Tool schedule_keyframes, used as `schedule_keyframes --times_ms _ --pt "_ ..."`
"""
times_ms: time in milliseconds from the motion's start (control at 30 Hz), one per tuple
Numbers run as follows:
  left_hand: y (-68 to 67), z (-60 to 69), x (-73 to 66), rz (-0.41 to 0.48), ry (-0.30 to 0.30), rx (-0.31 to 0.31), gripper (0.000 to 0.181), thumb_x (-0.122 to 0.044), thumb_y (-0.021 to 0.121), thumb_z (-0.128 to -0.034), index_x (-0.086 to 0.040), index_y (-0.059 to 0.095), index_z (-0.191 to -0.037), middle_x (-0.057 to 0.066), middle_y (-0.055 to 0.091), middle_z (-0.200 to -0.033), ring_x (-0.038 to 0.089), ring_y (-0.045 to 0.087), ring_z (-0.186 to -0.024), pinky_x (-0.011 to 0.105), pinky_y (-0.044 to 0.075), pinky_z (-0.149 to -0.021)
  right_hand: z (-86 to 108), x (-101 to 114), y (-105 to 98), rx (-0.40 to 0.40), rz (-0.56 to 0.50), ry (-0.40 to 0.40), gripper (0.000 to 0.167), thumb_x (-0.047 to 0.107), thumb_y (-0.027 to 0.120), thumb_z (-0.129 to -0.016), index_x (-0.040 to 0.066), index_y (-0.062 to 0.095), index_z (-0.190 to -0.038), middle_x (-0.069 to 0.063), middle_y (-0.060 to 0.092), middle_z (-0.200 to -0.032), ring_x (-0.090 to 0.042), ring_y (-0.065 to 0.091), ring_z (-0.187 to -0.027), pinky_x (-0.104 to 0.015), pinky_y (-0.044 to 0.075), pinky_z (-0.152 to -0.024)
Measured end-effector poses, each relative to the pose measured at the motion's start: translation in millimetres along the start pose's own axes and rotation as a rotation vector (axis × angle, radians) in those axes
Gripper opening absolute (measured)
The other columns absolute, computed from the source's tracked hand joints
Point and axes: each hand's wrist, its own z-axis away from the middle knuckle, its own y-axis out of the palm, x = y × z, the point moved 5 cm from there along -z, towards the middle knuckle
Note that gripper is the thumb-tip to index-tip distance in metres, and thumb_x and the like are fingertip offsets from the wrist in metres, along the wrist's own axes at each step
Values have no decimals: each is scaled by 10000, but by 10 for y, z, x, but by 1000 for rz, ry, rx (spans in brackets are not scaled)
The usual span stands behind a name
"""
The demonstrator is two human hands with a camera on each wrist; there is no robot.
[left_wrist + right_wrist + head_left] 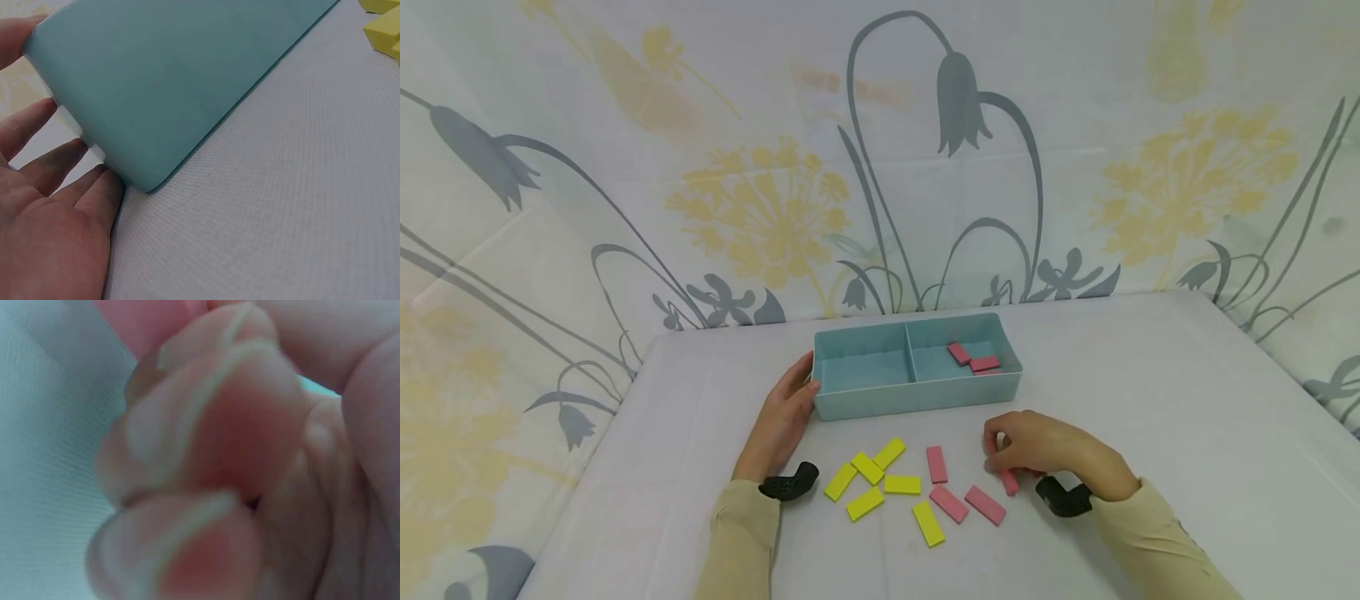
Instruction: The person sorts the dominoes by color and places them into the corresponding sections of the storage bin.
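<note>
Pink block, pinched in my right hand, points its long axis toward the box just beyond; my left hand, fingers apart, touches that box's left end.

One pinched pink block slants near a box.

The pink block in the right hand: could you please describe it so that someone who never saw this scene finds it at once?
On the white cloth, find the blue two-compartment box. In front of its right end, the right hand grips the pink block, whose near end sticks out. That grip sets it apart from the loose pink blocks just to its left.
</note>
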Motion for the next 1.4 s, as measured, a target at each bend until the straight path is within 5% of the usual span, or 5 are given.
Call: schedule_keyframes --times_ms 567,1067,1400 --pt "-2 6 11 -9 -5 -3 566 -95 466 -928 -106 191 -1423 43 104 -1483 178 132 -1337 333 164 -1063 -40 31 -82 -40 -26 -196 107 243 556 -875 207 577 -776 35 522 -540 -97 470 -455 -261 419 -459" --pt "2 8 3 0 -2 0 562 -89 460 -930 -105 190 -1423 45 104 -1483 180 136 -1336 338 159 -1065 6 31 -379 -452 -265 -245 184 321 542 -888 165 557 -984 -114 595 -780 -288 547 -651 -355 483 -547" --pt "-3 17 6 -12 -17 -9 593 -140 504 -916 -121 198 -1423 35 107 -1483 167 146 -1333 332 168 -1063 26 -23 -437 -553 -304 -222 259 334 535 -890 173 528 -1093 -101 581 -898 -308 560 -683 -386 486 -578"
